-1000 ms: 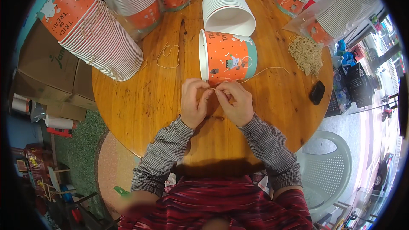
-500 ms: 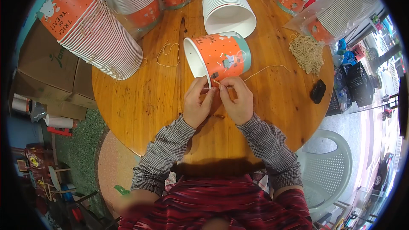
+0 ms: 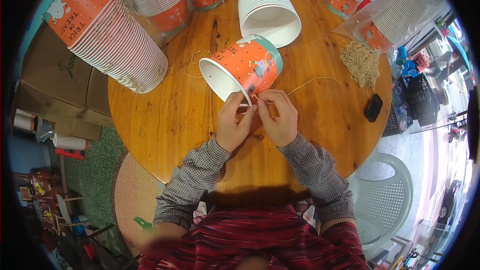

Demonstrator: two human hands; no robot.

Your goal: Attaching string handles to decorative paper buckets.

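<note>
An orange paper bucket [image 3: 246, 66] with a teal base band lies on its side in front of me, its white mouth turned toward the lower left. My left hand [image 3: 234, 120] grips the bucket's near rim, with the fingers inside the mouth and the thumb outside. Close beside it, my right hand [image 3: 278, 116] pinches a cream string [image 3: 315, 79] against the bucket wall by the rim. The string trails off to the right over the table. A small hole shows in the far side of the bucket's wall.
Nested white-mouthed buckets [image 3: 270, 17] lie beyond. A tall bucket stack [image 3: 120, 45] draped with strings leans at left. Bagged stacks [image 3: 395, 17] line the far edge. A string heap [image 3: 361, 62] and a black object [image 3: 373, 107] are on the right of the round wooden table [image 3: 165, 135].
The bucket has swung to the left, and its mouth now faces more toward me. Both hands keep nearly the same place at the rim.
</note>
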